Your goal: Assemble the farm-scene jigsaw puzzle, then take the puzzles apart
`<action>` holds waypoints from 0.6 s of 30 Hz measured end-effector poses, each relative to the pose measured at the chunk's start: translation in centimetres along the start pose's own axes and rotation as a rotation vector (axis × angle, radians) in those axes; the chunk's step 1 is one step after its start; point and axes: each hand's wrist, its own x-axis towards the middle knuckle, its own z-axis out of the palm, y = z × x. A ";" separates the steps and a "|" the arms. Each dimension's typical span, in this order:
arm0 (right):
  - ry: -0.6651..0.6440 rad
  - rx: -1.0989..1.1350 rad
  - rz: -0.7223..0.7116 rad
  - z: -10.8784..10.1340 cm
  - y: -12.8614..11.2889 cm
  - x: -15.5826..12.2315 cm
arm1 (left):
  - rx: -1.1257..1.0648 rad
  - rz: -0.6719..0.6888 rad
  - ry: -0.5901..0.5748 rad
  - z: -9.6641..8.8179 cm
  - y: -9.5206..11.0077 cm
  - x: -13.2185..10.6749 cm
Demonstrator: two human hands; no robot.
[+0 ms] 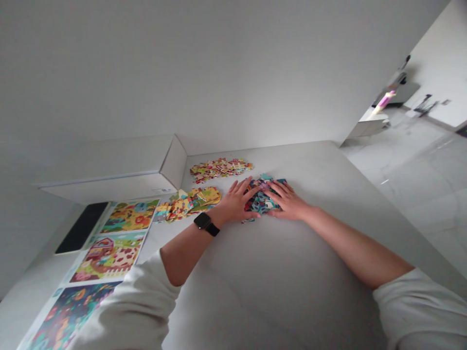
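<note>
A heap of dark blue and teal jigsaw puzzle pieces lies on the pale table between my two hands. My left hand rests against its left side, fingers spread, with a black watch on the wrist. On the right side, my right hand lies over the heap's edge, its fingers stretched out too. Parts of the heap are hidden under the fingers. Just left of my left hand is a pile of yellow puzzle pieces. Behind that sits a pile of red and pink puzzle pieces.
A white box stands against the wall at the back left. Beside it lie a dark-screened tablet or phone and a sheet with several printed pictures. The table has its right edge above a tiled floor.
</note>
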 end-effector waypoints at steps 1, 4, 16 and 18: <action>0.003 -0.003 -0.002 0.1 0.0 0.1 | 0.008 0.003 0.002 0.1 0.2 0.0; -0.004 -0.015 -0.004 0.4 0.0 0.3 | 0.033 0.001 0.002 0.5 0.6 -0.1; -0.034 -0.054 0.114 -1.3 -1.9 2.2 | 0.028 0.136 0.114 -1.0 -2.5 0.5; 0.019 -0.052 0.144 -2.3 -2.4 2.2 | -0.031 0.136 0.217 -2.3 -1.7 -0.6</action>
